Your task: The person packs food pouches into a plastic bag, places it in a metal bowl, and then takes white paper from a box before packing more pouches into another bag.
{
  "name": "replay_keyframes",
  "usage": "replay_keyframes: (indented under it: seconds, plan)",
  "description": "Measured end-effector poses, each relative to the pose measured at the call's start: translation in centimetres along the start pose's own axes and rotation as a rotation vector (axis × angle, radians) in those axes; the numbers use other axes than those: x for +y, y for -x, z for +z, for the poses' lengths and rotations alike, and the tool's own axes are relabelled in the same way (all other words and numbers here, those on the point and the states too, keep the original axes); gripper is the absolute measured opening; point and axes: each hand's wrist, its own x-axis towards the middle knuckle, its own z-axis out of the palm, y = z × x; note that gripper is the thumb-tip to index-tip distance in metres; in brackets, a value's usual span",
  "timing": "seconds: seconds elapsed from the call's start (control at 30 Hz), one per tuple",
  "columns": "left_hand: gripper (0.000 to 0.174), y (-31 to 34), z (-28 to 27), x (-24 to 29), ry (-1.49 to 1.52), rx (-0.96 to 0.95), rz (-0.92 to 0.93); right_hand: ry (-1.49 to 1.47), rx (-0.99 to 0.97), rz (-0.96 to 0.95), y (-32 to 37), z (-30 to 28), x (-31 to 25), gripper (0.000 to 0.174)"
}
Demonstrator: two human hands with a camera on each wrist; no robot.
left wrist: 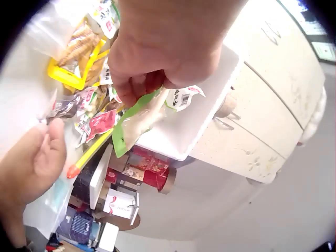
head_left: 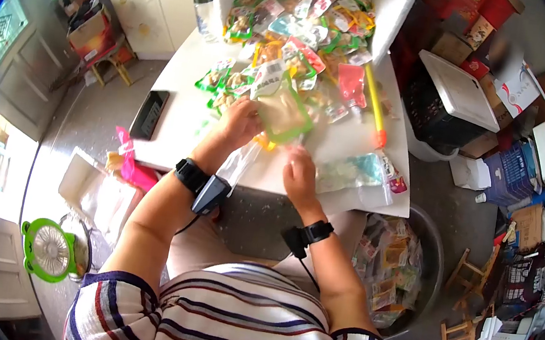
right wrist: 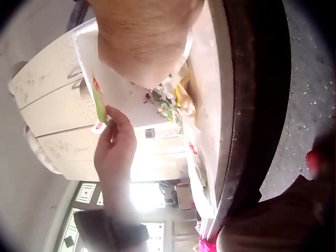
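My left hand (head_left: 241,123) pinches a clear snack packet with green edges (head_left: 285,113), raised over the near side of the packet pile (head_left: 288,48). In the left wrist view, the packet's white label with a barcode (left wrist: 184,98) sticks out beyond the fingers. The right hand (head_left: 301,174) is close by at the table's near side, its fingers loosely bent and blurred at the tips. From the left wrist view, those fingertips overlap the end of a dark packet (left wrist: 68,107). A clear plastic bag (head_left: 240,162) lies below the left hand.
A white foam box (head_left: 397,14) opens onto the white table (head_left: 180,89). A yellow tube (head_left: 374,101), a red pouch (head_left: 351,84), a phone (head_left: 149,115) and a clear bottle (head_left: 203,13) are around the pile. Beside the right knee stands a metal basin (head_left: 436,260) of packets.
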Motion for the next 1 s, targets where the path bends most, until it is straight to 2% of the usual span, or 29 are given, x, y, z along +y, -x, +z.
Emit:
replay_keyframes:
  seconds: [0.03, 0.07, 0.13, 0.17, 0.2, 0.23, 0.27, 0.33, 0.37, 0.47, 0.5, 0.6, 0.63, 0.7, 0.77, 0.83, 0.87, 0.9, 0.93, 1.0]
  plan:
    - [0.008, 1.3, -0.2, -0.2, 0.046, 0.039, 0.009, -0.025, 0.031, 0.01, 0.0, -0.2, -0.3, 0.02]
    - [0.009, 2.8, -0.3, -0.3, 0.09, 0.079, 0.021, -0.027, 0.031, 0.113, 0.1, -0.3, -0.7, 0.02]
    - [0.01, 5.7, -0.6, -0.7, 0.147, 0.125, 0.042, -0.405, 0.019, 0.649, 0.0, -0.4, -2.3, 0.023]
    - [0.01, 6.8, -0.8, -1.1, 0.162, 0.128, 0.051, -0.681, 0.026, 0.807, -0.6, -1.1, -3.5, 0.024]
    - [0.011, 7.9, -0.6, -1.5, 0.179, 0.129, 0.061, -1.042, 0.022, 0.887, -1.2, -1.9, -5.0, 0.025]
    - [0.012, 9.5, 1.3, -1.6, 0.172, 0.22, 0.044, -1.237, -0.029, 0.941, -2.0, -2.5, -6.6, 0.024]
    - [0.019, 9.5, -2.8, -3.9, 0.198, 0.011, 0.039, -1.433, -0.084, 0.993, -2.4, -2.8, -7.6, 0.023]
    - [0.015, 10.9, -4.0, -5.6, 0.252, -0.229, 0.007, -1.439, -0.06, 0.959, -1.9, -2.3, -8.4, 0.022]
    - [0.011, 13.0, 1.0, -3.9, 0.164, 0.252, -0.08, -1.441, -0.046, 0.935, -1.8, -2.2, -8.6, 0.022]
    - [0.01, 13.8, -2.2, -5.2, 0.109, 0.182, -0.146, -1.11, -0.053, 0.829, 0.9, -1.9, -7.8, 0.021]
    - [0.016, 13.9, -3.0, -5.4, 0.089, 0.215, -0.169, -0.992, -0.075, 0.791, 1.5, -2.1, -7.9, 0.017]
    - [0.024, 14.7, -4.0, -5.2, 0.224, 0.217, -0.311, -0.603, -0.313, 0.657, 2.4, -3.9, -9.1, 0.012]
    - [0.027, 14.8, -3.4, -4.8, 0.244, 0.279, -0.312, -0.605, -0.345, 0.594, 2.2, -4.4, -9.8, 0.011]
    - [0.032, 15.2, -1.8, -4.2, 0.282, 0.402, -0.315, -0.462, -0.307, 0.308, 3.1, -4.4, -9.5, 0.014]
    - [0.035, 15.4, -5.4, -6.8, -0.215, 0.219, -0.01, -0.338, -0.326, 0.06, 3.3, -4.8, -9.5, 0.02]
    - [0.034, 17.0, -2.3, -3.7, 0.484, 0.199, -0.276, -0.149, -0.387, -0.002, 3.0, -5.8, -10.7, 0.024]
    - [0.033, 17.0, -2.5, -3.6, 0.388, 0.184, -0.249, -0.055, -0.414, -0.032, 3.0, -6.1, -11.2, 0.026]
    - [0.033, 17.0, -2.6, -3.5, 0.292, 0.17, -0.222, -0.038, -0.432, -0.013, 3.1, -6.2, -11.2, 0.026]
    - [0.034, 17.0, -2.5, -3.3, 0.195, 0.154, -0.193, -0.146, -0.397, 0.119, 3.6, -6.1, -10.9, 0.027]
    - [0.042, 17.0, -2.2, -2.7, 0.219, 0.145, -0.178, -0.363, -0.322, 0.377, 4.7, -5.2, -10.1, 0.028]
